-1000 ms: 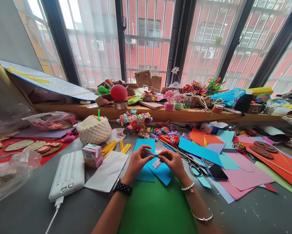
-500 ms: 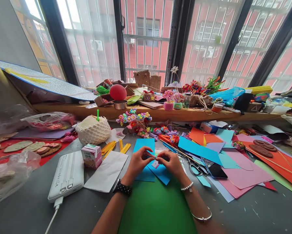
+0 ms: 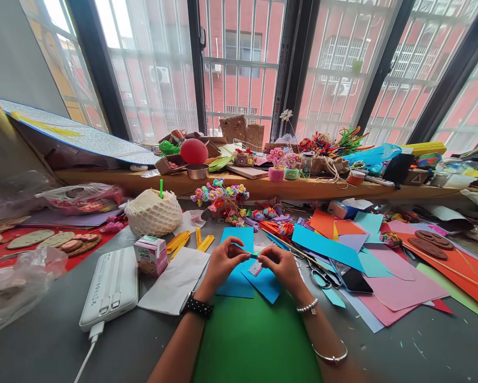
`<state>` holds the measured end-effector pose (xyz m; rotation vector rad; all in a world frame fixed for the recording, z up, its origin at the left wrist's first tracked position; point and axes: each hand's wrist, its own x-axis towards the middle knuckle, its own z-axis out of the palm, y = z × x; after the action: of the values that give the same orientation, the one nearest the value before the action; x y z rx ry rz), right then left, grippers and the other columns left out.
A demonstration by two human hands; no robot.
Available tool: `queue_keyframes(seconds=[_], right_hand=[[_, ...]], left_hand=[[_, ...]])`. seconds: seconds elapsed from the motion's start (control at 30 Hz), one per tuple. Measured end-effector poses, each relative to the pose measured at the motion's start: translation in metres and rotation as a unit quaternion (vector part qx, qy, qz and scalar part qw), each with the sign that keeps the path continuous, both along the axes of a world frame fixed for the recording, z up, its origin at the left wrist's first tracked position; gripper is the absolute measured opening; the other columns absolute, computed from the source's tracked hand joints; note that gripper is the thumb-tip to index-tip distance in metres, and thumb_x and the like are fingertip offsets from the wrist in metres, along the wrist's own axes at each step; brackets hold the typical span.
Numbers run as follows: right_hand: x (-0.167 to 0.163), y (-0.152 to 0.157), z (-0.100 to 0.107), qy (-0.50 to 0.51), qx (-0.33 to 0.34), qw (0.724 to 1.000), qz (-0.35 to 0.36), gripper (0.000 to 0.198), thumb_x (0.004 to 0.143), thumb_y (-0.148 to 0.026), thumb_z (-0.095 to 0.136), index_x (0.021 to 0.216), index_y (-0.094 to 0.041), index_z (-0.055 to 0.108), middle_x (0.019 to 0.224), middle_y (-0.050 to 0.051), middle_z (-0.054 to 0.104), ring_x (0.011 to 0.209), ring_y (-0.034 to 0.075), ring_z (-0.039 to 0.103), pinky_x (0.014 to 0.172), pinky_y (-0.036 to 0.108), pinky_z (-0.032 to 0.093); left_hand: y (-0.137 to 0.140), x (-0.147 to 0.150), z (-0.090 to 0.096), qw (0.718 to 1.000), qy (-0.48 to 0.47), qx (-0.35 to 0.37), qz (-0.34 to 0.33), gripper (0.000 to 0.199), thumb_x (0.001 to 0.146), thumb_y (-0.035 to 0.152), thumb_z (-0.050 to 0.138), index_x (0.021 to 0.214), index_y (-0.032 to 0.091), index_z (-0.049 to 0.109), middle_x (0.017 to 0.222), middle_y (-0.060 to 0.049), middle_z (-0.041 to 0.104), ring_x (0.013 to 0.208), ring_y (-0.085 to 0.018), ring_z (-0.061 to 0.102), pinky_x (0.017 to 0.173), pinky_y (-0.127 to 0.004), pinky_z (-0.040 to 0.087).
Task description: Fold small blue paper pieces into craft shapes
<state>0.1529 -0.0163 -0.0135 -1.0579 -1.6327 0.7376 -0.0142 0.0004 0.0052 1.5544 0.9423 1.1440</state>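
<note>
Between my two hands a narrow blue paper strip [image 3: 254, 256] is stretched, each end pinched by thumb and fingertips. My left hand [image 3: 227, 261] grips it from the left, and my right hand [image 3: 281, 265] from the right; both are closed. Below them lie blue paper sheets [image 3: 234, 284], partly hidden by the hands. A small pink-and-white patterned piece [image 3: 255, 268] shows just under the strip. The green mat [image 3: 258, 340] extends toward me between my forearms.
Scissors [image 3: 320, 277] and a phone [image 3: 354, 279] lie right of my hands among coloured paper [image 3: 402, 284]. On the left are a white napkin [image 3: 177, 282], a drink carton [image 3: 151, 256], a power bank [image 3: 111, 287] and a net-wrapped coconut [image 3: 153, 213]. Yellow folded strips [image 3: 178, 241] lie behind the napkin.
My fingers have shifted slightly on the blue strip, and more of it shows between them. My left hand has turned a little, its fingers more raised.
</note>
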Motion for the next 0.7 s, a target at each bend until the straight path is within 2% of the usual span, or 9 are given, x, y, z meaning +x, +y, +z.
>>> queue_keyframes(seconds=[0.13, 0.2, 0.3, 0.43, 0.5, 0.53, 0.6, 0.67, 0.7], right_hand=[[0.001, 0.004, -0.001, -0.089, 0.027, 0.996, -0.003, 0.012, 0.069, -0.029, 0.057, 0.067, -0.018, 0.062, 0.066, 0.003, 0.063, 0.062, 0.017, 0.058, 0.059, 0.027, 0.045], [0.01, 0.003, 0.012, -0.119, 0.045, 0.991, -0.029, 0.011, 0.069, -0.028, 0.057, 0.065, -0.019, 0.062, 0.066, 0.003, 0.063, 0.063, 0.017, 0.057, 0.059, 0.028, 0.044], [0.034, -0.01, 0.058, -0.105, 0.144, 0.965, -0.193, 0.012, 0.07, -0.028, 0.056, 0.067, -0.018, 0.062, 0.07, 0.005, 0.062, 0.071, 0.019, 0.056, 0.068, 0.033, 0.042], [0.053, -0.029, 0.107, 0.002, 0.295, 0.879, -0.376, 0.018, 0.072, -0.029, 0.054, 0.084, -0.016, 0.059, 0.08, 0.005, 0.059, 0.074, 0.019, 0.055, 0.071, 0.036, 0.041], [0.048, -0.022, 0.096, 0.0, 0.329, 0.851, -0.409, 0.016, 0.073, -0.028, 0.053, 0.081, -0.015, 0.059, 0.08, 0.006, 0.058, 0.076, 0.02, 0.054, 0.072, 0.036, 0.04], [0.042, -0.015, 0.082, -0.044, 0.3, 0.875, -0.378, 0.013, 0.072, -0.027, 0.053, 0.073, -0.016, 0.06, 0.074, 0.005, 0.059, 0.071, 0.019, 0.054, 0.069, 0.035, 0.041], [0.03, 0.004, 0.048, -0.178, 0.17, 0.942, -0.227, 0.017, 0.068, -0.025, 0.056, 0.053, -0.018, 0.057, 0.055, 0.002, 0.057, 0.054, 0.017, 0.052, 0.055, 0.03, 0.041], [0.022, 0.021, 0.023, -0.228, 0.069, 0.957, -0.166, 0.015, 0.066, -0.023, 0.058, 0.052, -0.018, 0.056, 0.053, 0.003, 0.057, 0.051, 0.016, 0.052, 0.05, 0.027, 0.04], [0.02, 0.026, 0.017, -0.218, 0.067, 0.957, -0.179, 0.012, 0.068, -0.023, 0.055, 0.057, -0.018, 0.057, 0.058, 0.003, 0.058, 0.053, 0.016, 0.053, 0.051, 0.027, 0.04]], left_hand=[[0.002, 0.001, -0.003, 0.999, 0.047, 0.014, -0.02, 0.029, 0.06, 0.029, 0.062, 0.083, 0.017, 0.048, 0.067, -0.002, 0.064, 0.069, -0.017, 0.061, 0.066, -0.029, 0.046], [0.003, 0.001, -0.004, 0.998, 0.061, 0.03, -0.001, 0.028, 0.061, 0.029, 0.06, 0.085, 0.017, 0.05, 0.068, -0.002, 0.063, 0.069, -0.017, 0.06, 0.066, -0.029, 0.046], [0.006, 0.0, -0.005, 0.995, 0.06, 0.045, 0.068, 0.026, 0.063, 0.031, 0.058, 0.084, 0.017, 0.051, 0.069, -0.002, 0.062, 0.07, -0.017, 0.06, 0.066, -0.029, 0.046], [0.007, -0.001, -0.006, 0.989, 0.063, 0.048, 0.125, 0.027, 0.063, 0.034, 0.057, 0.085, 0.018, 0.051, 0.069, -0.002, 0.062, 0.069, -0.018, 0.06, 0.065, -0.028, 0.045], [0.006, -0.001, -0.007, 0.988, 0.071, 0.05, 0.128, 0.026, 0.064, 0.034, 0.056, 0.085, 0.019, 0.051, 0.069, -0.002, 0.063, 0.069, -0.018, 0.06, 0.064, -0.028, 0.045], [0.006, -0.001, -0.007, 0.988, 0.073, 0.05, 0.127, 0.025, 0.064, 0.033, 0.055, 0.085, 0.019, 0.051, 0.069, -0.002, 0.063, 0.069, -0.018, 0.06, 0.063, -0.028, 0.045], [0.005, 0.0, -0.007, 0.988, 0.073, 0.048, 0.124, 0.023, 0.066, 0.032, 0.053, 0.085, 0.019, 0.05, 0.069, -0.002, 0.063, 0.069, -0.018, 0.061, 0.063, -0.028, 0.044], [0.004, 0.001, -0.007, 0.988, 0.08, 0.044, 0.122, 0.021, 0.068, 0.031, 0.05, 0.085, 0.019, 0.049, 0.068, -0.002, 0.063, 0.068, -0.018, 0.06, 0.063, -0.028, 0.044], [0.003, 0.002, -0.007, 0.988, 0.088, 0.042, 0.12, 0.02, 0.068, 0.03, 0.05, 0.085, 0.018, 0.049, 0.067, -0.002, 0.063, 0.068, -0.017, 0.06, 0.063, -0.028, 0.044]])
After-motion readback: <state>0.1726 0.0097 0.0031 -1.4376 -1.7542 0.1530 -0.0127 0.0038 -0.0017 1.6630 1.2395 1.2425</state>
